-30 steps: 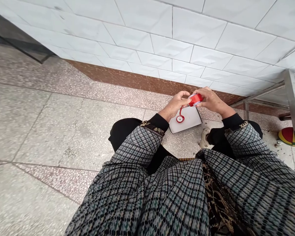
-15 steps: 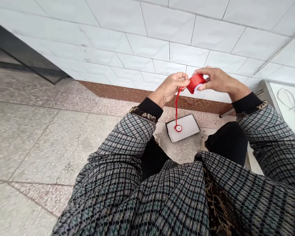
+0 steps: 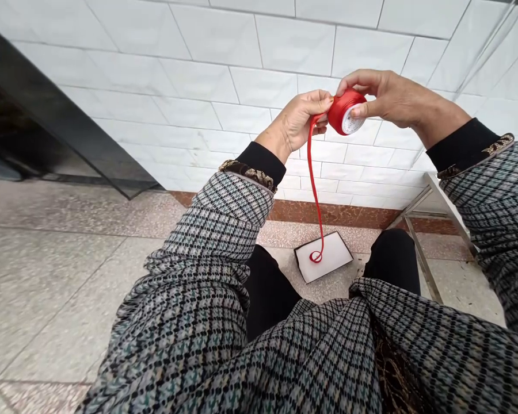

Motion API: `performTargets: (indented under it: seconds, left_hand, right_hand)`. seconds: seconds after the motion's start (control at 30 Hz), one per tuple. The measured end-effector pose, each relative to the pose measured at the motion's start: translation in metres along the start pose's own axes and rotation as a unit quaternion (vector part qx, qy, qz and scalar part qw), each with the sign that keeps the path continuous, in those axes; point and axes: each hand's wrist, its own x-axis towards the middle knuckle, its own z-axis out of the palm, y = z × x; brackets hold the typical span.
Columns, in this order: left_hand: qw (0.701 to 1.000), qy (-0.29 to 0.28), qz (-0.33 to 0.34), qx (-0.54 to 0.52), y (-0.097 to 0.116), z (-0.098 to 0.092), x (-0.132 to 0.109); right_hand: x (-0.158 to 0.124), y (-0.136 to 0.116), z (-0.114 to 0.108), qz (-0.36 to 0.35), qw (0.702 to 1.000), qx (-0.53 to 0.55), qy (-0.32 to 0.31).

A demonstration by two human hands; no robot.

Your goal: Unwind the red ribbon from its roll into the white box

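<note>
Right hand [image 3: 391,100] fingers pinch the ribbon spool [image 3: 344,112] — left hand [image 3: 297,123] fingers nip its ribbon [image 3: 314,190].

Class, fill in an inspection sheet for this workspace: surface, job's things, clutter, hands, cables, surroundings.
Surface: speckled stone floor, tiled, seen between the person's knees.
Job's things: red ribbon spool held up in front of the wall; a ribbon strand hangs from it, its curled end on a white card lying on the floor.
Clutter: nothing seen.
Hands: right hand grips the spool; left hand pinches the strand just beside the spool.
Cables: nothing seen.
Surroundings: white tiled wall with a brown skirting; metal frame legs at right; dark slanted panel at left.
</note>
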Motion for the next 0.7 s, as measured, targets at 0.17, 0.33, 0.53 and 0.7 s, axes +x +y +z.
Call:
performTargets:
  seconds: [0.17,0.33,0.53,0.7]
  left_hand:
    - [1.0,-0.009,0.002,-0.001,0.011,-0.004,-0.008]
    - [0.996,-0.082,-0.038,0.012,-0.003,-0.021,-0.026]
    - [0.96,-0.235,-0.138,0.059,-0.061,-0.047,-0.053]
    - [0.897,-0.26,-0.271,0.233,-0.097,-0.061,-0.083]
  right_hand:
    - [-0.009,-0.029,-0.013,-0.013,0.996,-0.088,0.012]
    - [-0.018,-0.034,-0.043,0.026,0.98,-0.158,0.121]
    - [-0.04,-0.012,-0.07,0.121,0.944,-0.189,0.24]
    - [-0.057,0.029,-0.094,0.135,0.932,-0.204,0.268]
